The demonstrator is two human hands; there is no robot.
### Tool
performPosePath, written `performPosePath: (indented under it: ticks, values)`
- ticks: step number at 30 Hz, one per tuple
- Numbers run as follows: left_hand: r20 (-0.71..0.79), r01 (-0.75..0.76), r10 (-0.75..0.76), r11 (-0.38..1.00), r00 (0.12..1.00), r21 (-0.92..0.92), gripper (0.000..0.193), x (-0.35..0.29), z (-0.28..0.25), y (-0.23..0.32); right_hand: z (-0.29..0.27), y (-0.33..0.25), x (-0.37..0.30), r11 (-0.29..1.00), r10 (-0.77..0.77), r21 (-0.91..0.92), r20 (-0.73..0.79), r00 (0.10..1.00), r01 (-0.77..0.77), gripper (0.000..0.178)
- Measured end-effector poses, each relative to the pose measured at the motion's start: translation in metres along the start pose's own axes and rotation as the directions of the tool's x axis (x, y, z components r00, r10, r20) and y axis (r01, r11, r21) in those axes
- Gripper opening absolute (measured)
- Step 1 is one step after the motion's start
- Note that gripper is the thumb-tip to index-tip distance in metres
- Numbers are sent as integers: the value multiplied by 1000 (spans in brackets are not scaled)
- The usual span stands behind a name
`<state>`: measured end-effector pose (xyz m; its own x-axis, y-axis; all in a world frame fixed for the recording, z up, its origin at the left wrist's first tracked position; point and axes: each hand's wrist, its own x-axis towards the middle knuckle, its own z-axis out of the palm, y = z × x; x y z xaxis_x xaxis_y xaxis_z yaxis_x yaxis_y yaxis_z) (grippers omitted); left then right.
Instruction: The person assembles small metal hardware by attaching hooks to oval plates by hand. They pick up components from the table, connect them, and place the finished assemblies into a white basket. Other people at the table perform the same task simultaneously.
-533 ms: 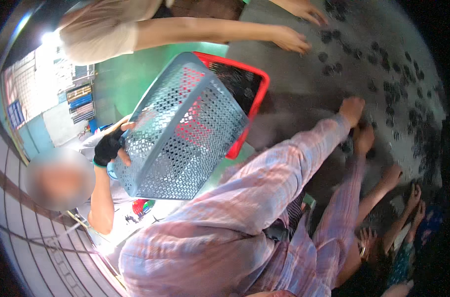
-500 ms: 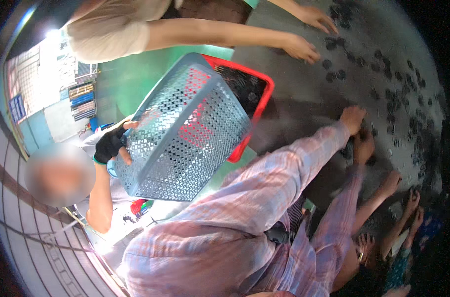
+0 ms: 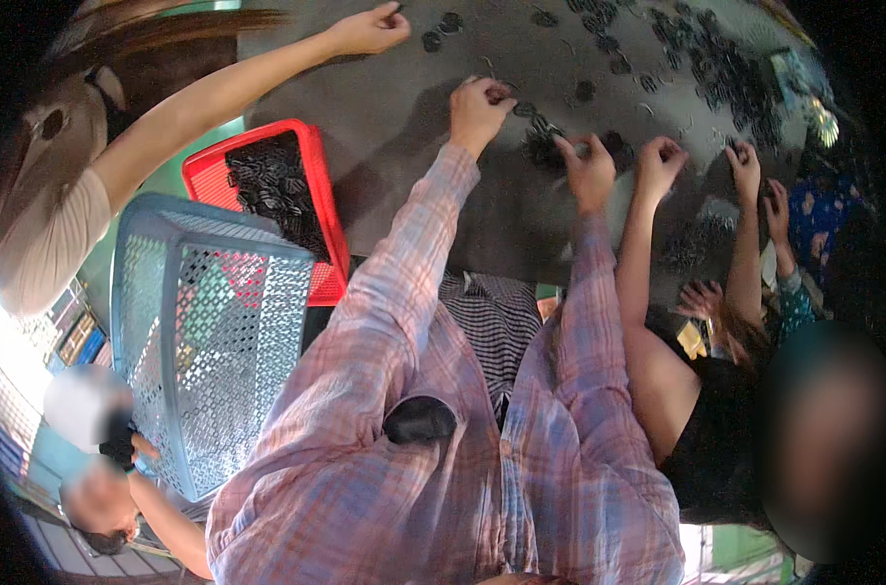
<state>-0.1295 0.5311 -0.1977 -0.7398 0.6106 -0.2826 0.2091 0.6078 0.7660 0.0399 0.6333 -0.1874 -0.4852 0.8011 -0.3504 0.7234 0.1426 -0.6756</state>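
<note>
My left hand [image 3: 480, 112] is over the grey table [image 3: 385, 185], its thumb and fingertips pinched together. Whatever lies between those fingertips is too small to make out. To its right, my right hand [image 3: 589, 175] has its thumb and forefinger apart beside a small cluster of round black pieces [image 3: 540, 146]. A few more black pieces [image 3: 526, 109] lie between my two hands. Plaid sleeves cover both my forearms.
A red basket [image 3: 338, 234] of black pieces stands at the table's left edge. Beside it, a black-gloved person's hand [image 3: 121, 444] holds a grey-blue perforated basket [image 3: 180, 341]. Co-workers' hands [image 3: 370, 29] reach in from both sides. Many black pieces [image 3: 726, 83] cover the far right.
The view has turned, so the table now spans the top and the baskets sit farther left. My hands, close together before, are now apart. The co-worker's hand on the left is now closed.
</note>
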Motion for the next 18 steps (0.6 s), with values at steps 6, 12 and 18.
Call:
performPosePath:
  ticks: [6,12,18]
  values:
    - [114,-294,271,880,956,373,39,-2,35,4,30,-9,13,899,-31,-433,93,995,69,37]
    - [377,339,-182,849,908,-406,23,-4,-17,-2,1,-23,8,979,76,157,300,951,-128,26]
    - [168,280,-256,950,952,-138,31,-14,-36,-19,-12,-14,-39,312,193,895,269,944,-319,23]
